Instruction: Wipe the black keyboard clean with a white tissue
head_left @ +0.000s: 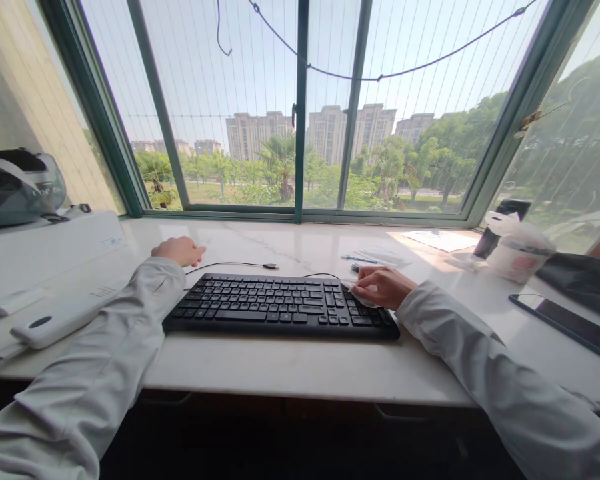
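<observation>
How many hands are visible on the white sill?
2. The left hand rests on the sill, left of the keyboard. The right hand lies on the keyboard's right end.

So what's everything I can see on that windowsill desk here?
keyboard: one, black, middle of the white counter, under the hands
cable: one, black, loose plug end lying behind the keyboard
pen: one, blue, on papers right of centre
papers: a few, white, far right in sunlight
wipes tub: one, white, right side
phone: one, black, flat at the right edge
remote-like device: one, white, on the left
white box: one, left, beside the window
helmet: one, grey, on top of the box
window: green frame, buildings and trees outside
left hand: resting on the counter behind the keyboard's left end
right hand: on the keyboard's right end
</observation>
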Demonstrator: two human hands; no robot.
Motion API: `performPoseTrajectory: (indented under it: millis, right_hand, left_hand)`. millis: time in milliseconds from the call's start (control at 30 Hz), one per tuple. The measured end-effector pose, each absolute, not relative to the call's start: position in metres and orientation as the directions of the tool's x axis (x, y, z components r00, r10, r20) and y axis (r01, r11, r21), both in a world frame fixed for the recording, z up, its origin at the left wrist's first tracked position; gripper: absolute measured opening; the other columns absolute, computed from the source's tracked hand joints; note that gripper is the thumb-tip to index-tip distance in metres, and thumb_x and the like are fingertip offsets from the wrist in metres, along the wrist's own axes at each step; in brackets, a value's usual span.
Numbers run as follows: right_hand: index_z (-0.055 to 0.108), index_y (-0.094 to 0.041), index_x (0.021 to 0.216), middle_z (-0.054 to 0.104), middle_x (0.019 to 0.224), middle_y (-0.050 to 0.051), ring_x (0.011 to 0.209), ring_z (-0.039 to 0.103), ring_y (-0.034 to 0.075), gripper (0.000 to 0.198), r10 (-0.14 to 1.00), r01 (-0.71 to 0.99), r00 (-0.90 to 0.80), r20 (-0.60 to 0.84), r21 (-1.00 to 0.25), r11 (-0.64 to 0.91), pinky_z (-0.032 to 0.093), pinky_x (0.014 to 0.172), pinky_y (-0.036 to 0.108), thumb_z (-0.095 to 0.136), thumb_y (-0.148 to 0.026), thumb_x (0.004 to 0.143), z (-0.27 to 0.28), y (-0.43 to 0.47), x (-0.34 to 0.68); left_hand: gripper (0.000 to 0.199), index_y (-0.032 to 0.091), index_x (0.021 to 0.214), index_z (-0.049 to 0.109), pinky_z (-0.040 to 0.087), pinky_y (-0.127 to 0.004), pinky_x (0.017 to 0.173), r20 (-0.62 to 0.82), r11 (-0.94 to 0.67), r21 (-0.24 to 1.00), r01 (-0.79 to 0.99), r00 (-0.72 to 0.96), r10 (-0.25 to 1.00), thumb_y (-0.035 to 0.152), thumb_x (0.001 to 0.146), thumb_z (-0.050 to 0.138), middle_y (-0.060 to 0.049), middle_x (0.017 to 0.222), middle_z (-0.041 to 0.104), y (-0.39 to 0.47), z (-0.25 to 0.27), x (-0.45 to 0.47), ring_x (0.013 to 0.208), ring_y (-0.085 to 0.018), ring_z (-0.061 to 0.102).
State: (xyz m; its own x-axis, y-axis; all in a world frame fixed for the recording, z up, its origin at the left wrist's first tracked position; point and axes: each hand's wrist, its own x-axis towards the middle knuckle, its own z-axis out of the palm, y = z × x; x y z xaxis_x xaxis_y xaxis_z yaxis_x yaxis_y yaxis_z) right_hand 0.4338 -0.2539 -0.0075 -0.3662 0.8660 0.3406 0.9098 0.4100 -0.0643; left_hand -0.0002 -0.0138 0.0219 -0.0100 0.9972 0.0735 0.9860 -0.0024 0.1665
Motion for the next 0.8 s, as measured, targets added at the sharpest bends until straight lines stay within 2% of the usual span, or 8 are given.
performPoseTrajectory:
  millis: [267, 400, 567, 667, 800]
  right_hand:
    - [0.073, -0.018, 0.065, 0.056, 0.068, 0.003, 0.059, 0.049, 0.011, 0.04, 0.808, 0.798, -0.518, 0.282, -0.181, 0.575, 0.036, 0.06, 0.027, 0.05, -0.04, 0.09, -0.004, -0.277, 0.423]
    - [0.072, -0.019, 0.064, 0.054, 0.067, 0.003, 0.062, 0.046, 0.011, 0.039, 0.78, 0.79, -0.552, 0.293, -0.115, 0.602, 0.036, 0.064, 0.029, 0.05, -0.036, 0.09, -0.003, -0.304, 0.414]
    - [0.074, -0.021, 0.072, 0.057, 0.071, 0.004, 0.065, 0.048, 0.013, 0.032, 0.746, 0.785, -0.566, 0.35, -0.046, 0.617, 0.036, 0.066, 0.031, 0.051, -0.035, 0.089, -0.012, -0.329, 0.418]
    - [0.073, -0.022, 0.072, 0.059, 0.071, 0.005, 0.066, 0.05, 0.014, 0.03, 0.735, 0.824, -0.54, 0.411, 0.077, 0.562, 0.036, 0.069, 0.032, 0.052, -0.034, 0.089, -0.016, -0.33, 0.425]
    - [0.075, -0.024, 0.079, 0.064, 0.074, 0.004, 0.07, 0.055, 0.014, 0.032, 0.794, 0.885, -0.466, 0.391, 0.182, 0.429, 0.036, 0.074, 0.031, 0.047, -0.035, 0.092, -0.013, -0.313, 0.43]
  left_hand:
    - [0.038, 0.021, 0.075, 0.073, 0.043, -0.045, 0.086, 0.05, -0.001, 0.183, 0.983, -0.008, 0.999, 0.053, 0.076, 0.052, -0.014, 0.098, 0.071, -0.014, 0.02, 0.001, 0.1, -0.034, 0.059]
    - [0.034, 0.022, 0.073, 0.073, 0.043, -0.044, 0.086, 0.048, 0.005, 0.177, 0.984, -0.013, 0.999, 0.05, 0.075, 0.053, -0.012, 0.098, 0.071, -0.014, 0.018, 0.003, 0.099, -0.034, 0.059]
    - [0.031, 0.023, 0.07, 0.072, 0.043, -0.044, 0.085, 0.061, -0.011, 0.192, 0.981, -0.001, 0.998, 0.048, 0.075, 0.054, -0.011, 0.096, 0.071, -0.018, 0.019, 0.007, 0.099, -0.033, 0.059]
    - [0.03, 0.022, 0.07, 0.072, 0.042, -0.045, 0.086, 0.066, -0.023, 0.203, 0.979, 0.009, 0.998, 0.046, 0.076, 0.054, -0.011, 0.093, 0.071, -0.022, 0.021, 0.009, 0.099, -0.033, 0.059]
    - [0.03, 0.021, 0.069, 0.072, 0.042, -0.045, 0.085, 0.074, -0.033, 0.212, 0.977, 0.018, 0.997, 0.045, 0.075, 0.055, -0.012, 0.09, 0.071, -0.025, 0.023, 0.011, 0.098, -0.034, 0.059]
